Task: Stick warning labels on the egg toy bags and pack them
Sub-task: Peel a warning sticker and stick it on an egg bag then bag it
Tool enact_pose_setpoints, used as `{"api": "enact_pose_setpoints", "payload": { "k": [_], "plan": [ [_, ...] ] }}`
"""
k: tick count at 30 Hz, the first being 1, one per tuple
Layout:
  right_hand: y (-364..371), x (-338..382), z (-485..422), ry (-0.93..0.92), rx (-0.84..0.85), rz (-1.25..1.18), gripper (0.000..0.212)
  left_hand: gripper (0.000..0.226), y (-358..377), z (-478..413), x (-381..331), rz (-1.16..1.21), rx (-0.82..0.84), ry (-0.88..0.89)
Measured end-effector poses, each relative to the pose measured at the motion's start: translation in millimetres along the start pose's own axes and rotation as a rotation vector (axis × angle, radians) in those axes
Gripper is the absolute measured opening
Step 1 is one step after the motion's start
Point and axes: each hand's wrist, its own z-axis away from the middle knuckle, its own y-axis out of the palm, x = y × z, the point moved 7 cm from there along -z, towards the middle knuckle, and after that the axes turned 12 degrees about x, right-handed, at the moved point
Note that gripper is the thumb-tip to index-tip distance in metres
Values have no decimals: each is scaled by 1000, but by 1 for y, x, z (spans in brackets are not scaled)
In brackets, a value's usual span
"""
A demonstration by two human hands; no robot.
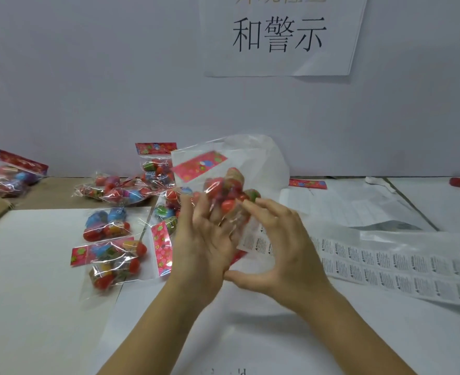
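Motion blur smears the clear plastic bag of coloured egg toys [223,190], held up at frame centre, and both hands hide its lower end. The left hand [204,239] lays straight fingers against it. The right hand [280,253] curls fingers and thumb round it. A white sheet of warning labels [402,269] runs off the right edge. 2 more egg toy bags [110,263] lie at lower left. The white paper sign [280,36] is cut off at the top.
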Motion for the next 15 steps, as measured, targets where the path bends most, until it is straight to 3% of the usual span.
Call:
{"api": "enact_pose_setpoints", "payload": {
  "k": [3, 6, 8, 10, 12, 15],
  "plan": [
    [-2, -16, 1, 180, -8, -329, 91, 67, 3, 0, 1, -55, 96, -59],
    [-6, -28, 5, 288, -180, -696, 59, 31, -2, -4, -2, -394, 74, -6],
    [-4, -31, 4, 318, -231, -879, 37, 39, -8, -5, -13, -542, -4, 77],
    [4, -30, 3, 379, -175, -1056, 28, 50, -12, -6, -18, -583, 8, 68],
    [13, -27, 2, 425, -65, -1099, 25, 50, -11, -6, -16, -559, 61, 7],
    [14, -23, 1, 421, -31, -959, 25, 39, -22, -7, -23, -520, -81, 47]
  ]
}}
